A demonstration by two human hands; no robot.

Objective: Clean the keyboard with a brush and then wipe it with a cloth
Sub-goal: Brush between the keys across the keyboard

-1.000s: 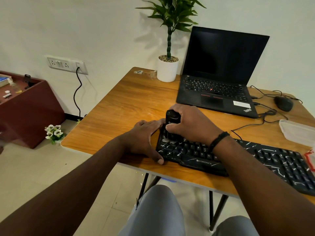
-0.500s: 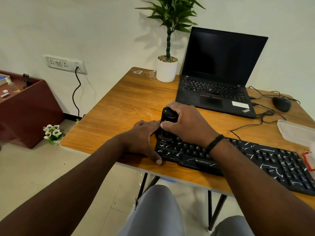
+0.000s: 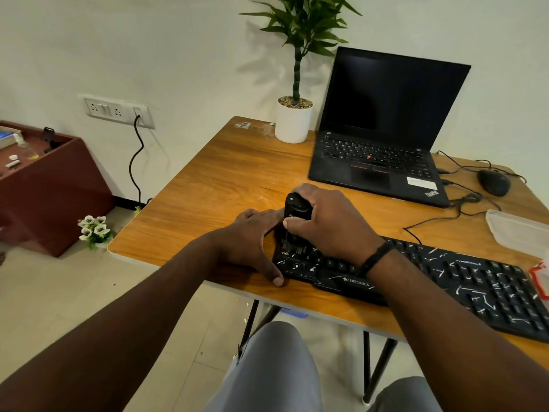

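A black keyboard (image 3: 463, 281) with white streak markings lies along the near edge of the wooden table (image 3: 225, 179). My right hand (image 3: 329, 224) grips a black brush (image 3: 295, 208) and holds its bristles down on the keys at the keyboard's left end. My left hand (image 3: 252, 239) rests flat against the keyboard's left edge, thumb on the front corner and fingers straight along the side. No cloth can be made out with certainty.
An open black laptop (image 3: 383, 135) stands behind the keyboard, a potted plant (image 3: 294, 120) to its left. A black mouse (image 3: 494, 182) and cables lie at right, with a clear plastic container (image 3: 517, 230) beyond the keyboard. A red cabinet (image 3: 50, 185) stands on the floor at left.
My right hand has shifted the brush slightly back and forth over the left-end keys. My left hand has stayed against the keyboard's edge.
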